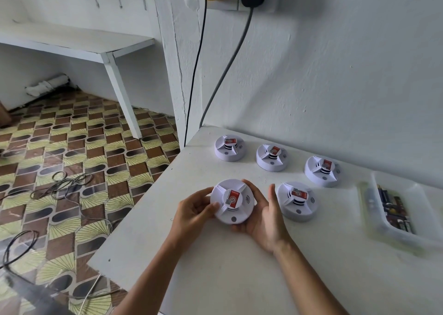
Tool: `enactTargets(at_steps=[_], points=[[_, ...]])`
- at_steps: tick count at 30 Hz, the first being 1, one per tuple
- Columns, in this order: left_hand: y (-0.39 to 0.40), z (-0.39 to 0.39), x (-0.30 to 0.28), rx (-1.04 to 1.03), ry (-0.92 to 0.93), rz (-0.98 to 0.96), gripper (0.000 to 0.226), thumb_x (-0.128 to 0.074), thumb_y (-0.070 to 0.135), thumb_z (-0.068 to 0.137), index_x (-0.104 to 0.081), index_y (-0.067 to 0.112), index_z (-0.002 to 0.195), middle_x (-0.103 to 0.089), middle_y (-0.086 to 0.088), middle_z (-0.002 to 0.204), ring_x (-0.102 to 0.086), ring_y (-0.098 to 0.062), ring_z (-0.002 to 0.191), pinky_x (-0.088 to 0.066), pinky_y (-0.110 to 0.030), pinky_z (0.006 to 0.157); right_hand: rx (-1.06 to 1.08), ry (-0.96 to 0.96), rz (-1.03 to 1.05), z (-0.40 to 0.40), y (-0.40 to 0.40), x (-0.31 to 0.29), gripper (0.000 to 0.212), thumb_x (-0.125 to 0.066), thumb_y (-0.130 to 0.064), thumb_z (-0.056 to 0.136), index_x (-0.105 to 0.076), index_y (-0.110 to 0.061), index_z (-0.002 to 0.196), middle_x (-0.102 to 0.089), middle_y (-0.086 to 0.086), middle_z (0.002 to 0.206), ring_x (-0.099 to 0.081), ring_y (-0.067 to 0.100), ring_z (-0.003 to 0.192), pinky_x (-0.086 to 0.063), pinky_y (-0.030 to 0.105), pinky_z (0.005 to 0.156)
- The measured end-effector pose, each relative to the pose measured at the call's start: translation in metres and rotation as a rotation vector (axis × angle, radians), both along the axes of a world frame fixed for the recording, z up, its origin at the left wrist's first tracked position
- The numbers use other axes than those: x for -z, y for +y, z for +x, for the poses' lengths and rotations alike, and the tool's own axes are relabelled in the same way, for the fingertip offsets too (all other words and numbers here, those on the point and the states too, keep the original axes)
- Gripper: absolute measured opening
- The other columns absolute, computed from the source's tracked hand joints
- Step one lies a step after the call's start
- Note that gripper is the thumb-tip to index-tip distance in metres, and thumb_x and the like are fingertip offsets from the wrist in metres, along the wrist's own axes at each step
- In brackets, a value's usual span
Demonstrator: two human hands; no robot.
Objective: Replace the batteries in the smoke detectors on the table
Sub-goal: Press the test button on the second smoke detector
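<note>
A person's two hands hold one white smoke detector (232, 201) just above the white worktop (167, 230), near its left edge. The left hand (194, 212) grips the detector's left rim with curled fingers; the right hand (262, 215) cups its right side and underside. Just to the right, a second detector (297, 200) rests on the worktop. Beyond, three more detectors (272, 157) sit in a row near the wall. A clear plastic tray (393, 228) lies at far right, its contents blurred.
</note>
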State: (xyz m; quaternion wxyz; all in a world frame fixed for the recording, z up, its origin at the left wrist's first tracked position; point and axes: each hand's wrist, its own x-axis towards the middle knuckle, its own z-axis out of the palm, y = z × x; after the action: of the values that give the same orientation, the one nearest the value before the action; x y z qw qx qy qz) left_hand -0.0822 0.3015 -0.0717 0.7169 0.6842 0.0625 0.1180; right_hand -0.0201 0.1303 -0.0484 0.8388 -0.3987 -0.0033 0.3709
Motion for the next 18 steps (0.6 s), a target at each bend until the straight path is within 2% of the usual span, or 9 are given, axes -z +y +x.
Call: enactTargets(at_steps=[4,8,18], points=[[0.0001,0.0008,0.0005,0.001,0.000,0.000,0.043,-0.066,0.018,0.084,-0.061,0.006,0.126,-0.075,-0.011,0.105,-0.070,-0.026,0.101,-0.057,-0.033,0.085,-0.001,0.014,0.005,0.0000,0.0005,-0.0005,0.069,-0.022,-0.070,0.086,-0.050,-0.028,0.134,-0.064,0.013,0.125,-0.064,0.034,0.096,-0.050,0.034,0.060],[-0.0006,0.0007,0.0000,-0.004,-0.005,-0.007,0.044,-0.065,0.017,0.084,-0.061,0.005,0.125,-0.075,-0.011,0.104,-0.071,-0.024,0.099,-0.056,-0.029,0.081,0.002,0.010,-0.002,0.0006,0.0005,-0.0001,0.069,-0.022,-0.069,0.086,-0.050,-0.028,0.134,-0.065,0.012,0.124,-0.066,0.033,0.093,-0.051,0.035,0.060],[-0.0014,0.0013,-0.0001,-0.011,-0.002,-0.021,0.043,-0.066,0.016,0.083,-0.061,0.004,0.124,-0.075,-0.012,0.103,-0.071,-0.026,0.098,-0.058,-0.035,0.084,0.003,0.018,0.014,-0.0002,0.0007,-0.0013,0.068,-0.028,-0.068,0.082,-0.052,-0.028,0.132,-0.065,0.014,0.124,-0.067,0.033,0.091,-0.052,0.036,0.058]])
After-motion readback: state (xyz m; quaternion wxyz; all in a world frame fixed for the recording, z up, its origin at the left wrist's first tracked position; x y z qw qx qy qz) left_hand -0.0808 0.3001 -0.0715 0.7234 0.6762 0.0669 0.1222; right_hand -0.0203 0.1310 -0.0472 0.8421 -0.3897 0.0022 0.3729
